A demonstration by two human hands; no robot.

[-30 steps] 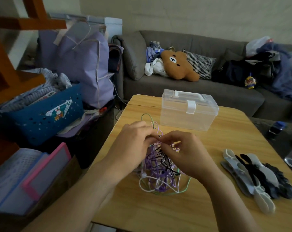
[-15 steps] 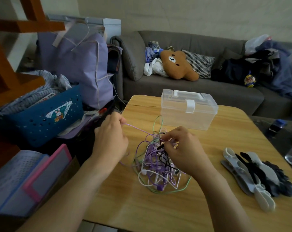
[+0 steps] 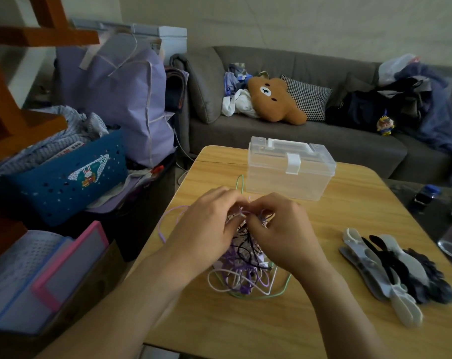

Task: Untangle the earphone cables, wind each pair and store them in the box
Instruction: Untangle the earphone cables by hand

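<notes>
A tangle of earphone cables (image 3: 243,273), purple, white, black and green, lies on the wooden table (image 3: 344,208) just under my hands. My left hand (image 3: 206,224) and my right hand (image 3: 279,229) meet fingertip to fingertip above the tangle, both pinching strands at its top. A freed purple cable loop (image 3: 165,224) trails out to the left of my left hand. Behind the tangle stands the clear plastic box (image 3: 289,172), lid down and white latch closed.
A pile of grey, white and black cable winders (image 3: 390,268) lies on the table's right side. A blue basket (image 3: 64,177) and stacked bins stand left of the table. A grey sofa (image 3: 297,136) runs behind it.
My left hand, which had pulled a purple strand out to the left, has come back to the right hand above the tangle. The pulled strand now lies slack at the left.
</notes>
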